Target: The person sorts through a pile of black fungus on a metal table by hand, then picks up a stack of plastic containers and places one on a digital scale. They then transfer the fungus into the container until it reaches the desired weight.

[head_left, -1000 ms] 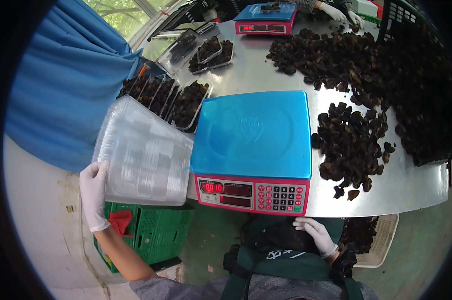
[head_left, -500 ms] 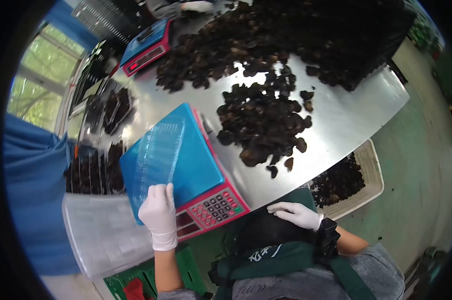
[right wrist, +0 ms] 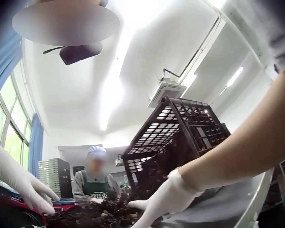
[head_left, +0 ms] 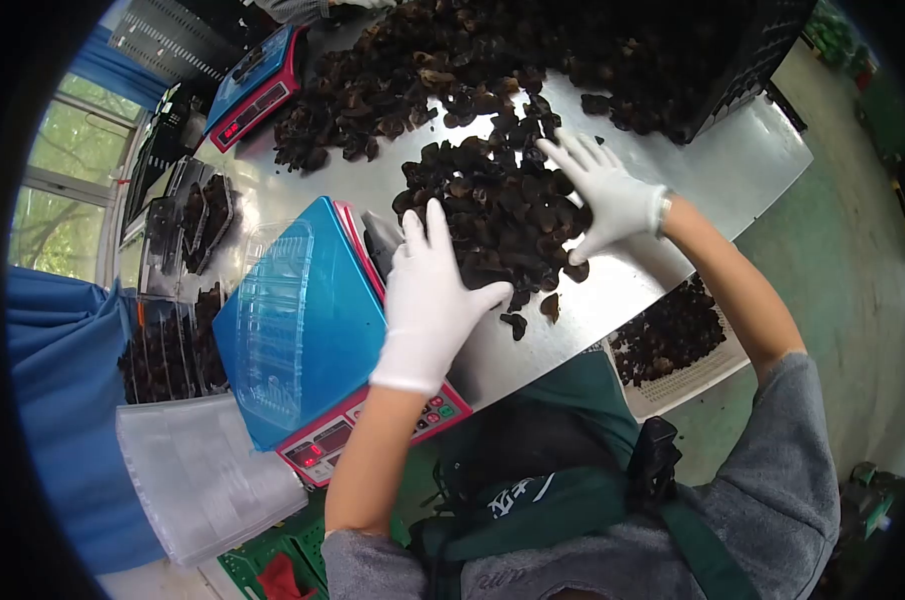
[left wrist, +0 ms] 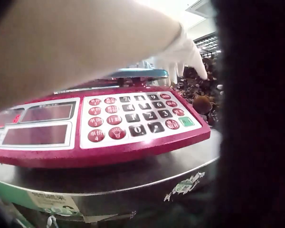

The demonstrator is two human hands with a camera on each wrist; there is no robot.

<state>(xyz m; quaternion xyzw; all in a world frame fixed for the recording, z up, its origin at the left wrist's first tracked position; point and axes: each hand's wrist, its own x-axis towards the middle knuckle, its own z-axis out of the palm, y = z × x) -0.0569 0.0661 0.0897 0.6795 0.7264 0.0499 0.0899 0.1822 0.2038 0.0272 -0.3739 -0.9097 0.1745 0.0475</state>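
A small heap of dark brown, wood-ear-like mushroom pieces [head_left: 503,210] lies on the metal table. My gloved left hand [head_left: 428,310] reaches over the scale's right edge to the heap's near left side, fingers extended and thumb out. On the opposite side my gloved right hand [head_left: 618,200] spreads its fingers along the heap's right edge. Both hands flank the pieces and grip nothing. A clear plastic tray [head_left: 273,330] sits on the blue pan of the red scale [head_left: 348,225]. In the left wrist view, the scale's keypad [left wrist: 137,116] shows below my forearm.
Stacked clear trays [head_left: 203,480] stand left of the scale, near filled trays [head_left: 173,350]. A larger mushroom pile [head_left: 423,80] spreads at the back beside a tipped black crate [right wrist: 180,137]. Another person [right wrist: 96,175] works across the table. A cream basket [head_left: 678,395] stands below the table edge.
My left hand took a clear tray from the stack, left it on the scale and moved right to the heap. My right hand rose from my lap to the heap's far side.
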